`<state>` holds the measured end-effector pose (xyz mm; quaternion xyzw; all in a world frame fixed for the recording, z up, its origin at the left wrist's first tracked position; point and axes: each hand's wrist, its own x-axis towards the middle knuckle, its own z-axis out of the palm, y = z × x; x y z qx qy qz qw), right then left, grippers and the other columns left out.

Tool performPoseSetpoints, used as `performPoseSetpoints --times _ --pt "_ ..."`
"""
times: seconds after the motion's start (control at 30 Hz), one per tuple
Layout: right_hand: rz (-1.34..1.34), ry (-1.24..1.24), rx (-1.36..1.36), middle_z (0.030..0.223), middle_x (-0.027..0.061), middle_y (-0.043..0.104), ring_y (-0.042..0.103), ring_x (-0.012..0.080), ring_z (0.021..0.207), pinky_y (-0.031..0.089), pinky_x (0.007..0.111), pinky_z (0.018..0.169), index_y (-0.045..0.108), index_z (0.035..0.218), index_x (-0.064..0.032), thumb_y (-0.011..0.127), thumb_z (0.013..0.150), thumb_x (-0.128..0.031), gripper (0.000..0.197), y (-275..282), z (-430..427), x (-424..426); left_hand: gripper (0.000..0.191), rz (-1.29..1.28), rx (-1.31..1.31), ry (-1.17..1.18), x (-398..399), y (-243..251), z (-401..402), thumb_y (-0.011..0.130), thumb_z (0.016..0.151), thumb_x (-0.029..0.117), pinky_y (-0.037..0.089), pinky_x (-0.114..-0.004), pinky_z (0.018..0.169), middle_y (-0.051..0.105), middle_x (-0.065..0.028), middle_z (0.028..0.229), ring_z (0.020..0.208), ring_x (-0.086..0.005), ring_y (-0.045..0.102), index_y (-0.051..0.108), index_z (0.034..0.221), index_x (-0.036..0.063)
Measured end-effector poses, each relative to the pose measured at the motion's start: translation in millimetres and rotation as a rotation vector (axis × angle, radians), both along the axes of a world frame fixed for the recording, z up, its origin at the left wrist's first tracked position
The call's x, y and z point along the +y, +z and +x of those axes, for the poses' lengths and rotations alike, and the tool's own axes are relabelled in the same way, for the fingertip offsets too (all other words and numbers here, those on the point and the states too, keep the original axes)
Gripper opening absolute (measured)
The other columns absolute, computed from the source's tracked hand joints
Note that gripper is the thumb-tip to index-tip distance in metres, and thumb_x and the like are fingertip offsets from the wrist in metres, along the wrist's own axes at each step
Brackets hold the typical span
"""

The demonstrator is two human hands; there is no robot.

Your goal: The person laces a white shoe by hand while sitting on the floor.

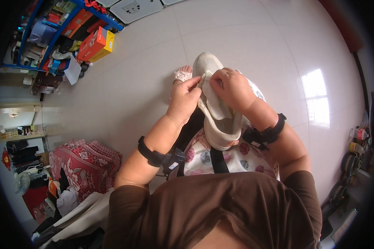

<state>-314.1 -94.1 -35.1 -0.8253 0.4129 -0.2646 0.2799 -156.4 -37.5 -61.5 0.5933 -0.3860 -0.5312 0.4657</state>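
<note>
A worn, off-white shoe (222,137) lies over my lap, its toe pointing away from me and its heel close to my body. No lace can be made out across its opening. The thumb and forefinger of my left hand (184,99) pinch the left eyelet edge. On the opposite side, my right hand (232,87) bends its fingers down onto the shoe's upper beside the tongue (213,104). Its fingertips are partly hidden, so any small thing between them cannot be seen. Below the shoe spreads a white cloth with coloured dots (198,158).
My foot in a dotted slipper (184,74) rests on the pale tiled floor (137,68). A blue shelf rack (60,29) with boxes stands at the upper left. A red patterned cloth (84,165) lies to my left. Various items (349,163) line the right wall.
</note>
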Motion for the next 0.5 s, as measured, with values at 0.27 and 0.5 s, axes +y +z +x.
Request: performPoseSetpoints --times 0.27,0.5 --pt "0.010 -0.024 -0.010 0.078 0.0144 0.059 0.058 0.0319 0.073 0.047 0.039 0.067 0.059 0.079 -0.0018 0.055 0.077 -0.017 0.016 -3 4 -2 0.040 -0.011 0.113 0.010 2 15 -8 0.041 0.079 -0.004 0.043 -0.023 0.081 0.056 -0.0081 0.105 0.090 -0.0110 0.053 0.049 0.118 -0.0030" --pt "0.018 -0.025 -0.051 0.077 0.0155 0.060 0.058 0.0328 0.072 0.047 0.040 0.066 0.058 0.077 -0.0006 0.054 0.077 -0.016 0.016 -4 8 -3 0.040 -0.059 -0.002 -0.011 1 9 -4 0.043 0.078 -0.005 0.043 -0.022 0.079 0.056 -0.0056 0.100 0.085 -0.0091 0.052 0.050 0.117 -0.0013"
